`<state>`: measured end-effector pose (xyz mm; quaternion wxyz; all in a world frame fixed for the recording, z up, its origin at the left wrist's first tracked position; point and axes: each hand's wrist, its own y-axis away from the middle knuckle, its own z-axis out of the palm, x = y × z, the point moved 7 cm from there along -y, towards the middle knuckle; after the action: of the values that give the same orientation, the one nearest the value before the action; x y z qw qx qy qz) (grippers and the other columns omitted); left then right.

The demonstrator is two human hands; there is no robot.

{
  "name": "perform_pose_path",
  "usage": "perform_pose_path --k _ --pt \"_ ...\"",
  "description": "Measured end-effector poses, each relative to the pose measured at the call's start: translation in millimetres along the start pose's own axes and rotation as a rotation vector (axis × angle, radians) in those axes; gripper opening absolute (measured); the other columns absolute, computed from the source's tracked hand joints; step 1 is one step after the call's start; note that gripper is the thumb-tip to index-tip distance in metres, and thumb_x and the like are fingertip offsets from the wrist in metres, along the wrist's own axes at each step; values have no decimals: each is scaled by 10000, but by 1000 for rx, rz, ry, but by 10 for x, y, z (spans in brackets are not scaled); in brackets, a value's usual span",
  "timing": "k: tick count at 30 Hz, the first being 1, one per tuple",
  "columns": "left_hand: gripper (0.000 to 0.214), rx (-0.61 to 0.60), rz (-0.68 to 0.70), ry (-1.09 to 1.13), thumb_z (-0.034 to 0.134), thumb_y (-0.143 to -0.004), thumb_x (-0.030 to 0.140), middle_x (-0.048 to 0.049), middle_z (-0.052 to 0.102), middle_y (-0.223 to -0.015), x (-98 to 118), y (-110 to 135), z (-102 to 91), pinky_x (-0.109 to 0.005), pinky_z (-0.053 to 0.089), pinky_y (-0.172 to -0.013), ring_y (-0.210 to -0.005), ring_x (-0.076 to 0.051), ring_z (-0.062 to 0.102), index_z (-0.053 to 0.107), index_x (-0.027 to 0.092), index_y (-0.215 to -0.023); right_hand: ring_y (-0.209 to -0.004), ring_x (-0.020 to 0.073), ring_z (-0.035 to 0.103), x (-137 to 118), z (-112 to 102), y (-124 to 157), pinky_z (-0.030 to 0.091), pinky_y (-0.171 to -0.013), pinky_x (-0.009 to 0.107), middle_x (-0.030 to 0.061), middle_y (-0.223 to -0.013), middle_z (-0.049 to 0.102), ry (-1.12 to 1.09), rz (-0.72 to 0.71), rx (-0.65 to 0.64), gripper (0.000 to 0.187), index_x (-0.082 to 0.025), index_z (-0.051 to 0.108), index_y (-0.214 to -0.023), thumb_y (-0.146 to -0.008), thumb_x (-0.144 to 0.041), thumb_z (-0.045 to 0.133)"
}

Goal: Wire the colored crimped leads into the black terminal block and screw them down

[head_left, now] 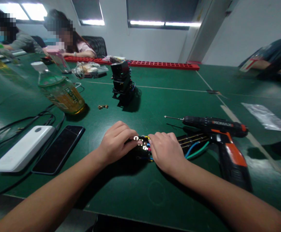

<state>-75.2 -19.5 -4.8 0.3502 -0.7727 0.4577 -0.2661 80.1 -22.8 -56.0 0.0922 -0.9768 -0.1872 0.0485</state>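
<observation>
Wired module [144, 148]: sitting between both hands near the desk's [152, 100] front edge; resting or lifted, can't tell.
Left hand [117, 143]: pinching its left end, thumb and fingers closed.
Right hand [168, 151]: gripping its right end, fingers mostly hiding it.
Handling: looking light and stiff — shiny fittings probably slick, leads likely the fragile bit.
Hold: body edges are offering the better grip — not the wires.
Wires: 1 blue [191, 149], 1 green [199, 150] showing; dark strands blurring, no count.
Drill [234, 154]: 1, lying right.
Phone [59, 149]: 1.
Power bank [23, 149]: 1.
Black stack [121, 80]: 1, standing beyond.
</observation>
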Motion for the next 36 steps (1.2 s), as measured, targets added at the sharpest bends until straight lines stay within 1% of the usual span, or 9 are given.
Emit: perform_pose_path --k 7,10,17,24,28,36 --pt "129 -4 13 0 748 -958 229 -8 668 -772 3 0 0 -306 505 -700 -723 -167 587 629 184 -979 -918 230 584 12 17 -17 237 -788 375 70 -1016 690 -23 47 -109 355 -190 705 -1141 -1072 -270 366" --pt "130 -4 15 -6 749 -957 222 -10 671 -775 0 2 2 -308 505 -703 -725 -169 588 631 180 -990 -932 233 587 10 14 -20 243 -790 375 68 -1032 687 -23 52 -126 371 -194 703 -1164 -1077 -270 351" --pt "97 5 14 -17 719 -979 217 -9 693 -798 6 -1 -10 -300 522 -715 -738 -163 602 640 186 -1027 -930 223 576 22 3 -15 251 -794 368 67 -1030 684 -48 49 -102 364 -192 705 -1180 -1077 -265 363" --pt "98 22 14 -9 727 -964 167 -35 711 -828 12 1 -21 -305 534 -751 -774 -169 623 656 156 -1031 -968 232 580 43 19 -23 268 -822 367 66 -1051 676 -98 73 -93 377 -188 686 -1201 -1092 -305 344" --pt "113 24 5 2 734 -954 149 -39 715 -840 3 1 -10 -309 536 -762 -780 -172 628 661 151 -1040 -978 231 579 60 17 -18 278 -829 359 63 -1051 674 -147 77 -62 368 -187 683 -1171 -1092 -319 348" --pt "127 21 -8 27 736 -934 103 -55 723 -866 -12 4 2 -320 534 -780 -793 -180 635 675 129 -1043 -934 218 570 76 -2 -6 284 -823 346 59 -1001 672 -249 53 -21 367 -183 668 -1069 -1097 -352 344"
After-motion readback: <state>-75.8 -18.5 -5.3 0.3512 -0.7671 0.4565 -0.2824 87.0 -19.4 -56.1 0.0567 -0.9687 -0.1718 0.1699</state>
